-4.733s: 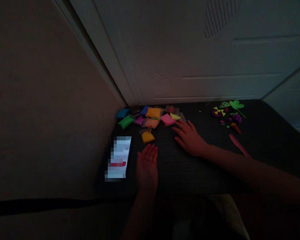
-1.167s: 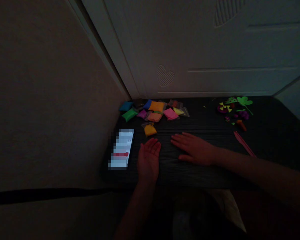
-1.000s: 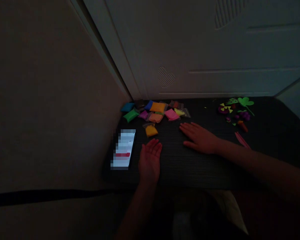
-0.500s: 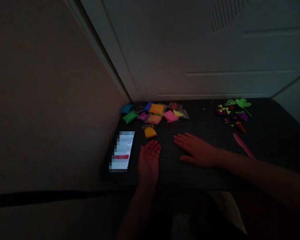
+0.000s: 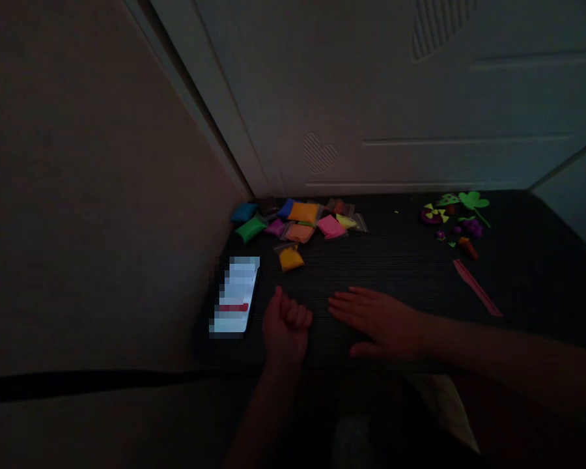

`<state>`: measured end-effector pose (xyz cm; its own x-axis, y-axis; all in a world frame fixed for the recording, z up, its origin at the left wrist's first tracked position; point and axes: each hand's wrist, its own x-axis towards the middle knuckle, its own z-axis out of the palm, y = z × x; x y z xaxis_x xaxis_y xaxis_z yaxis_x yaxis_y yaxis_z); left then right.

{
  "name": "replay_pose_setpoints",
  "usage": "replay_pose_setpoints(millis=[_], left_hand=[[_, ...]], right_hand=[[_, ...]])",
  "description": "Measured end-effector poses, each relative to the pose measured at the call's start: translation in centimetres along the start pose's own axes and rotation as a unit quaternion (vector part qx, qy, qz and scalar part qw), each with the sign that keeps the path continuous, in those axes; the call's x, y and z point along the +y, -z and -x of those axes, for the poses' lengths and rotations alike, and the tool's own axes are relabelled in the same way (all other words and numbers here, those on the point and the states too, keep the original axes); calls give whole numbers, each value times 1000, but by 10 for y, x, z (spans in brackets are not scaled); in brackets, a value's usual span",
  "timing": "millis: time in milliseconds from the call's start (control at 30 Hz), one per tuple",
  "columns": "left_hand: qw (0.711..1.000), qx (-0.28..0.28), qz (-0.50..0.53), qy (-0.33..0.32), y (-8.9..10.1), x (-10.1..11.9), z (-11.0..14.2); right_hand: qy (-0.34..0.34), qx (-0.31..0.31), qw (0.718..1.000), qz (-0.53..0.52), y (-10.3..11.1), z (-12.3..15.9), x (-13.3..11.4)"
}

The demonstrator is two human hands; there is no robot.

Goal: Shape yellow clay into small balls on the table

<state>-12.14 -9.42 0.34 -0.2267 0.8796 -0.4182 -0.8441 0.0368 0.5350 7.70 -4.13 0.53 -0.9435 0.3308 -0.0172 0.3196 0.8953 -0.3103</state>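
My left hand [image 5: 287, 329] rests at the table's near edge, curled into a fist with the thumb along the top; nothing shows in it. Close on its left lies a lit phone [image 5: 237, 296], its screen blurred out. Beyond the fist is a small clear bag of yellow clay-like material [image 5: 292, 259]. To the right, my right hand [image 5: 376, 322] lies palm down on the dark table [image 5: 395, 260], fingers stretched out and holding nothing. A pink plastic modelling knife [image 5: 476, 288] lies farther right, apart from that hand.
Several colourful bags, among them a green one [image 5: 251, 229], an orange one [image 5: 303, 213] and a pink one [image 5: 331, 227], lie along the back left. Small shaped pieces, including a green clover shape [image 5: 473, 200] and a purple cluster [image 5: 471, 227], sit back right. A white panel [image 5: 395, 98] rises behind.
My left hand has closed from an open, upturned palm into a fist. My right hand has slid nearer the table's front edge, still flat. The bags and pieces stay put.
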Motion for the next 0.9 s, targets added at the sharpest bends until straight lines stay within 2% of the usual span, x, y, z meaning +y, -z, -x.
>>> replay_pose_setpoints(millis=[67,200,267,300,367,467,533,633,700,767,867,900], left_hand=[[1000,-3,6,-2,0,0,-1],[1000,-13,2,1,1,0,-2],[1000,-19,0,2,2,0,-2],[1000,-19,0,2,1,0,-1],[1000,-20,-1,3,0,0,-1],[1000,-21,-1,3,-1,0,-3],[1000,-22,-2,4,-1,0,-4],[1000,-24,-6,4,1,0,-4],[1000,-26,-8,4,1,0,-4],[1000,-27,-10,5,1,0,-3],[1000,-26,-10,5,0,0,-4],[1000,-25,-10,5,-1,0,-4]], right_hand=[[14,-4,1000,-1,-1,-1,-2],[-116,57,991,34,13,-4,48],[-141,69,987,41,16,-4,59],[-136,65,988,41,14,-3,55],[-98,44,994,32,7,-1,31],[13,-1,1000,1,-1,0,-3],[3,2,1000,2,1,-1,2],[-105,46,993,25,11,-5,37],[-118,54,991,29,14,-6,47],[-91,39,995,24,9,-5,33],[26,-1,1000,-8,-2,-3,-6],[41,-4,999,-12,-4,-3,-12]])
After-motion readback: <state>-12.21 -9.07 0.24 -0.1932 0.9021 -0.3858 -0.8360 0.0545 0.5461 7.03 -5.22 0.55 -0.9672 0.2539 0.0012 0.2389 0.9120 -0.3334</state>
